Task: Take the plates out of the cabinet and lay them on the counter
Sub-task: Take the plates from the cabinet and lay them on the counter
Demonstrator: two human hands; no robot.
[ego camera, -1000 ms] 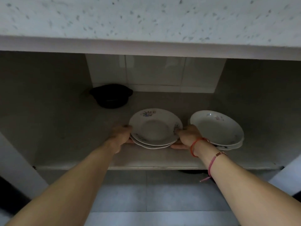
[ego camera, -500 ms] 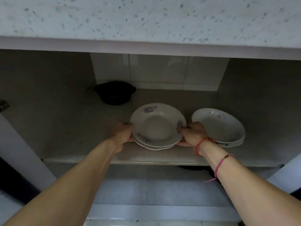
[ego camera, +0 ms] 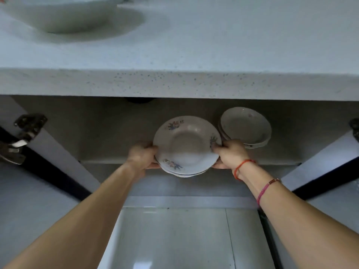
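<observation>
Plates, held stack [ego camera: 186, 146]: round and floral-rimmed, bowl side up, tipped slightly so the near rim sits lower; being round, they show no long axis. At least two rims are visible at the near edge of this stack; the exact count cannot be told. Left hand [ego camera: 142, 155] is closed on the stack's left rim, thumb on top and fingers underneath. Right hand [ego camera: 230, 153] is closed likewise on the right rim; its wrist bears two cord bracelets, one red [ego camera: 241, 166] and one pink [ego camera: 267, 188]. The stack is at the front edge of the cabinet shelf [ego camera: 108, 136], projecting past it, below the counter [ego camera: 213, 55]. Second stack [ego camera: 245, 127] rests on the shelf just right of the held one, plain side up, at least two deep. One white dish [ego camera: 62, 12] stands at the counter's far left corner. Two door hinges flank the opening, left [ego camera: 21, 136] and right [ego camera: 354, 129].
</observation>
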